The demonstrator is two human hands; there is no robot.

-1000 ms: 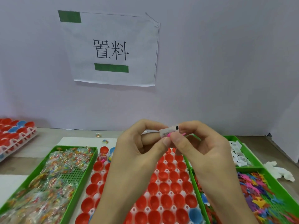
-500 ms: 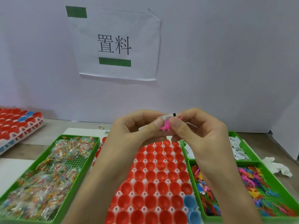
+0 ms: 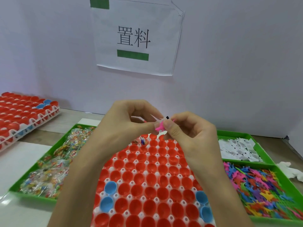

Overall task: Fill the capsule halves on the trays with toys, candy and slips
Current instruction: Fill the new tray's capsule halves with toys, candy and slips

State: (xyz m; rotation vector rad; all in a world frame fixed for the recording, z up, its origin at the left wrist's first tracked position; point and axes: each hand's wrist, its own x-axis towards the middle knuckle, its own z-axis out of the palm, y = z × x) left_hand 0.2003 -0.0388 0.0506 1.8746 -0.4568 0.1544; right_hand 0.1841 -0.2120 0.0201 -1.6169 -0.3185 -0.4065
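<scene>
Both hands meet above the far end of a white tray (image 3: 131, 196) packed with red and a few blue capsule halves (image 3: 148, 176). My left hand (image 3: 124, 128) and my right hand (image 3: 186, 133) together pinch a small pink toy (image 3: 159, 127) and a white paper slip (image 3: 164, 119) with a black mark. One far capsule half holds a small wrapped candy (image 3: 143, 140). Most halves in view look empty.
A green tray of wrapped candy (image 3: 49, 167) lies left. On the right, a green tray of white slips (image 3: 237, 148) sits behind a green tray of coloured plastic toys (image 3: 265, 190). Stacked capsule trays (image 3: 24, 115) stand far left. A wall with a paper sign (image 3: 136, 36) rises behind.
The view has tilted down and closer to the trays. Both hands keep the pink toy and slip pinched between them, and the toy shows more below the fingertips.
</scene>
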